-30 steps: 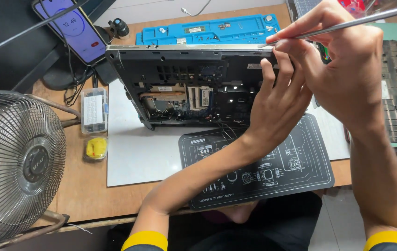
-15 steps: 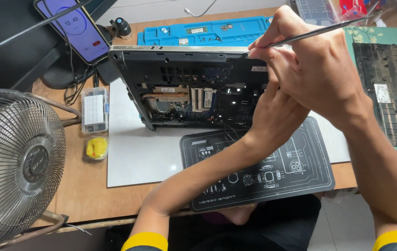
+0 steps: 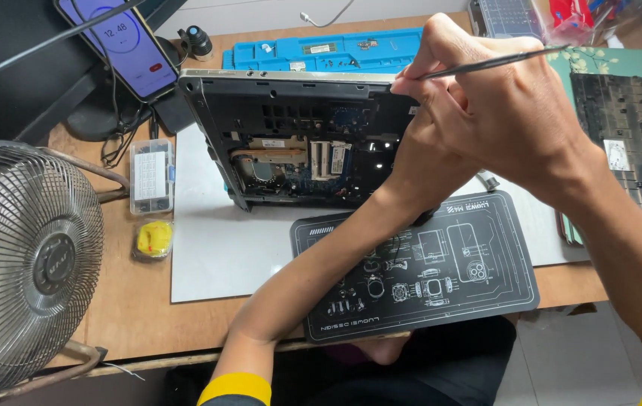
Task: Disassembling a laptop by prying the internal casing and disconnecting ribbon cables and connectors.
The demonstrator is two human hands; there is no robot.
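Observation:
An opened black laptop base (image 3: 298, 143) stands tilted up on its edge on a white mat (image 3: 216, 256), its heat pipe and circuit boards showing. My left hand (image 3: 415, 162) reaches up from below and grips the base's right side; my right hand largely hides its fingers. My right hand (image 3: 501, 113) lies over the left and pinches a thin metal tool (image 3: 501, 60). The tool's tip touches the base's top right edge.
A black printed mat (image 3: 441, 301) lies in front. A metal fan (image 3: 20, 256) stands at the left. A phone (image 3: 122, 41), a blue parts tray (image 3: 321, 53), a clear screw box (image 3: 150, 177), a yellow lump (image 3: 153, 238) and a removed keyboard (image 3: 629, 143) surround the work.
My right hand has moved left and down over my left hand, bringing the tool's tip to the laptop's top right edge. The left hand keeps its hold.

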